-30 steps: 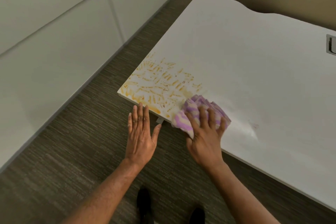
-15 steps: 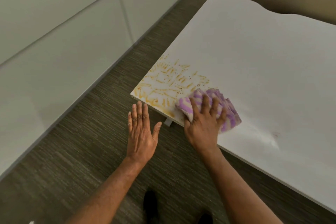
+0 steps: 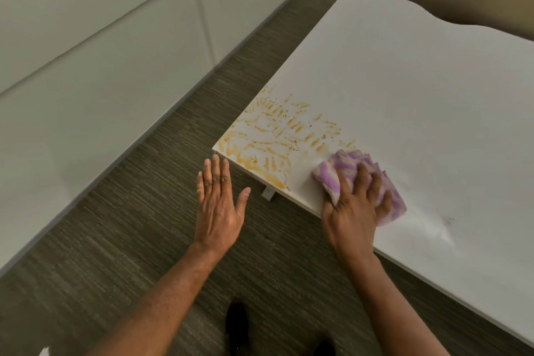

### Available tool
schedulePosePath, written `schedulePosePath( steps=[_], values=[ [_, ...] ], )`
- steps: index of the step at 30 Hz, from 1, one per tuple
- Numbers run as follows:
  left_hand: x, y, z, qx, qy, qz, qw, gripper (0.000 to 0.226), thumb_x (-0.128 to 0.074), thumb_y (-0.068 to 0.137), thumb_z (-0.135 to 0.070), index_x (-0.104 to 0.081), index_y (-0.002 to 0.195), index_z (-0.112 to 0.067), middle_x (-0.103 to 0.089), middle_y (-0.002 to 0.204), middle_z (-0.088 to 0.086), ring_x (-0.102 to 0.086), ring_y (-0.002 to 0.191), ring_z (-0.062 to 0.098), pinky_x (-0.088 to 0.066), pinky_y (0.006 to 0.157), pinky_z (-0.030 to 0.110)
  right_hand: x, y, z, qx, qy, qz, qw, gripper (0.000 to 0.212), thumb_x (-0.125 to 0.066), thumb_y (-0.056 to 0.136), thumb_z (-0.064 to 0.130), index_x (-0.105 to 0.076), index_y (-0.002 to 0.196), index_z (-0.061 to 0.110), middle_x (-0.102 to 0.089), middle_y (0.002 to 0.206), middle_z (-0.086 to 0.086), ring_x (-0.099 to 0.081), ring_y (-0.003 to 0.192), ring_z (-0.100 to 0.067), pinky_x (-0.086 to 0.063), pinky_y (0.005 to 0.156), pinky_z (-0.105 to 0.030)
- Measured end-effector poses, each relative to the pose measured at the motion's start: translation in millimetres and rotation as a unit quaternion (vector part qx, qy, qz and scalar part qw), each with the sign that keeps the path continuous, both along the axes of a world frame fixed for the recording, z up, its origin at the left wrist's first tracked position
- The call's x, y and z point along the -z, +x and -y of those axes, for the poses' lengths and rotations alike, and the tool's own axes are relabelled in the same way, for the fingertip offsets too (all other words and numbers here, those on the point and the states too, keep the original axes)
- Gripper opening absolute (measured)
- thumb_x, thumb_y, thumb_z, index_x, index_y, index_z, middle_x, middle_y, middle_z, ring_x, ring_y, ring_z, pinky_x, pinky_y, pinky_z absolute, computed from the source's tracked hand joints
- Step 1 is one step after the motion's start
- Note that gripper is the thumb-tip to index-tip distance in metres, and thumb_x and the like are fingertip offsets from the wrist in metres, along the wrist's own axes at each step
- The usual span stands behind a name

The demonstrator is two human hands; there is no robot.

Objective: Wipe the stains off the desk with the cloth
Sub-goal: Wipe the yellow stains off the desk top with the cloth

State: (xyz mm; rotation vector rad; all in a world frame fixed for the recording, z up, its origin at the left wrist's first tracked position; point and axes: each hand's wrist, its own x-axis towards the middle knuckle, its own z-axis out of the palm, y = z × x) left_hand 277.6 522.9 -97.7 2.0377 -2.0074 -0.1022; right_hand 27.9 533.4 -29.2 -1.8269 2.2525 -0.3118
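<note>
Because the stains (image 3: 277,136) lay at the near left corner of the desk (image 3: 419,95), the cloth (image 3: 332,178) was bunched into a pad and placed flat on the desktop just to their right, beside the front edge. The right hand (image 3: 354,211) was spread over the pad with fingers curled into its folds, pressing down, a hold judged to keep the fabric from slipping during a stroke. The left hand (image 3: 219,202) was open and flat, fingers together, holding nothing, over the carpet (image 3: 115,240) near the corner, clear of the wiping path. Most yellow streaks and brown specks remained, so wiping appeared barely begun.
</note>
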Motion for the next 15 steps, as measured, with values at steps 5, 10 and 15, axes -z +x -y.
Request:
schedulePosePath(
  steps=[5,10,15],
  values=[
    [-0.2,-1.6,-0.2,0.004,-0.007,-0.012,1.0,0.083,-0.028,0.105,-0.057,0.0,0.164,-0.005,0.004,0.173,0.015,0.008,0.16,0.028,-0.002,0.13,0.047,-0.4,41.5,30.4,-0.029,0.002,0.007,1.0,0.071,-0.024,0.096,0.059,-0.02,0.161,0.031,0.003,0.172,-0.007,0.014,0.156,-0.036,0.017,0.122,-0.059],
    [-0.3,4.9,2.6,-0.002,-0.02,-0.026,0.999,0.079,-0.031,0.107,-0.05,0.002,0.163,-0.004,0.001,0.173,0.014,0.007,0.161,0.027,-0.007,0.13,0.05,3.4,81.8,31.9,-0.113,0.0,-0.013,0.993,0.067,-0.04,0.103,0.051,-0.013,0.161,0.03,0.013,0.171,-0.008,0.022,0.154,-0.036,0.011,0.123,-0.062],
    [1.0,11.4,9.5,-0.002,-0.03,-0.017,0.999,0.075,-0.04,0.108,-0.034,-0.002,0.163,-0.001,-0.002,0.173,0.016,0.002,0.161,0.029,-0.012,0.129,0.052,10.3,69.6,-2.2,-0.155,-0.023,-0.037,0.987,0.079,-0.054,0.095,0.037,-0.012,0.162,0.028,0.008,0.171,-0.006,0.018,0.156,-0.032,0.005,0.124,-0.061]
  ],
)
